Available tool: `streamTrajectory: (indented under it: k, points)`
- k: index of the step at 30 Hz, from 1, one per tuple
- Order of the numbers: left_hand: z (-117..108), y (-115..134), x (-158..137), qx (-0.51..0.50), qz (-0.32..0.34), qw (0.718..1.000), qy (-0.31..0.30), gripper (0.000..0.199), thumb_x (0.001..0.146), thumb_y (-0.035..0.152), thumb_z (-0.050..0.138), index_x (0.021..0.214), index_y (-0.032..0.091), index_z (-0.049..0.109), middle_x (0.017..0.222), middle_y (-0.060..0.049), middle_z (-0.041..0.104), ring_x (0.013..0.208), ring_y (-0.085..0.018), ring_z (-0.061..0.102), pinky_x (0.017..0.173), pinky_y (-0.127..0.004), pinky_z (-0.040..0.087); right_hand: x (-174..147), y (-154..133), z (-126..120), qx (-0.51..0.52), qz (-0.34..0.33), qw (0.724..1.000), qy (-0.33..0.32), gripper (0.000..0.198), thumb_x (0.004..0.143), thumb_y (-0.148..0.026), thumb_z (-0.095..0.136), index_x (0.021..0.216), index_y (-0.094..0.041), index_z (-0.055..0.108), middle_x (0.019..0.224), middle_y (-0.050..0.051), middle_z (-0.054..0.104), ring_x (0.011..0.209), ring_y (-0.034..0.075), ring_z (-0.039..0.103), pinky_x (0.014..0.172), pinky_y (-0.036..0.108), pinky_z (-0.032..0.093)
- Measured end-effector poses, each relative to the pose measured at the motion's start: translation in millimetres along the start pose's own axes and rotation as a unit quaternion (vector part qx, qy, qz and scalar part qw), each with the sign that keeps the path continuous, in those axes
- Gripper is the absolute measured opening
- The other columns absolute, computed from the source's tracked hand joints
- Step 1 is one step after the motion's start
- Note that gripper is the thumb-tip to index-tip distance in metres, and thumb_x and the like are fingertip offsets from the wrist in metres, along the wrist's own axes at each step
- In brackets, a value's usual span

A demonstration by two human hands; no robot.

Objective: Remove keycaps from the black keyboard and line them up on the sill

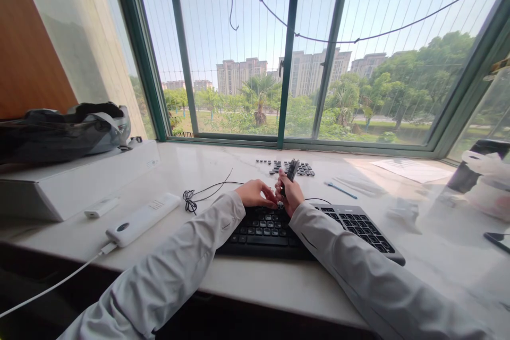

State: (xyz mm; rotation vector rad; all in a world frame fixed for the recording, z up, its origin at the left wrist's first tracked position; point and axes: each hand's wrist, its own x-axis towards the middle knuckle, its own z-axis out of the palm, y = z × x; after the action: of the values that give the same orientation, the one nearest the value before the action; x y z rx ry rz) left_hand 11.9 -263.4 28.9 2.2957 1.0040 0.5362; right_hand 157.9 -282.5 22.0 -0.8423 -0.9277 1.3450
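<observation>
A dark tool [291, 170] is gripped upright by the right hand [292, 196]; the keyboard [279, 228] is touched by the left hand's [255, 193] curled fingers.

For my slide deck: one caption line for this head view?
Right hand holds a dark tool over a keyboard; left hand rests beside it.

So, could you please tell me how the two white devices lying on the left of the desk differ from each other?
The larger white device is long, bears a dark oval mark near its front end and has a white cable plugged into it. The smaller white device is much shorter, plain, with no cable that I can see, and lies closer to the white box. Both are white, elongated, lie flat and point roughly the same way.
</observation>
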Motion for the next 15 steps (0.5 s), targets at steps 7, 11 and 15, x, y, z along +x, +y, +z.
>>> streamTrajectory:
  k: [7, 11, 15]
  points:
    - [2.1, 0.2, 1.2, 0.022, 0.014, 1.000, 0.006, 0.030, 0.066, 0.042, 0.074, 0.084, 0.017, 0.076, 0.079, -0.001, 0.072, 0.073, -0.014, 0.063, 0.071, -0.021, 0.045, 4.2, 5.0, -1.8, 0.033, -0.003, 0.999, -0.023, 0.043, 0.069, -0.053, 0.070, 0.059, -0.020, 0.044, 0.037, -0.011, 0.022, 0.033, 0.003, 0.014, 0.032, 0.019, 0.011]
    - [2.5, 3.6, -0.4, 0.120, 0.056, 0.990, 0.051, 0.028, 0.067, 0.046, 0.073, 0.080, 0.021, 0.076, 0.079, 0.001, 0.072, 0.064, -0.011, 0.060, 0.065, -0.021, 0.043, 2.6, 4.7, -0.6, 0.030, -0.004, 1.000, 0.002, 0.050, 0.071, -0.051, 0.068, 0.052, -0.022, 0.032, 0.036, -0.011, 0.020, 0.031, 0.004, 0.015, 0.031, 0.022, 0.011]
    - [2.9, 4.6, -1.3, 0.172, 0.081, 0.979, 0.070, 0.025, 0.068, 0.046, 0.072, 0.076, 0.022, 0.077, 0.079, 0.000, 0.072, 0.065, -0.012, 0.061, 0.063, -0.020, 0.044, 0.8, 6.0, 1.0, 0.009, -0.037, 0.999, 0.001, 0.051, 0.072, -0.051, 0.067, 0.051, -0.023, 0.029, 0.035, -0.011, 0.020, 0.030, 0.005, 0.016, 0.030, 0.022, 0.012]
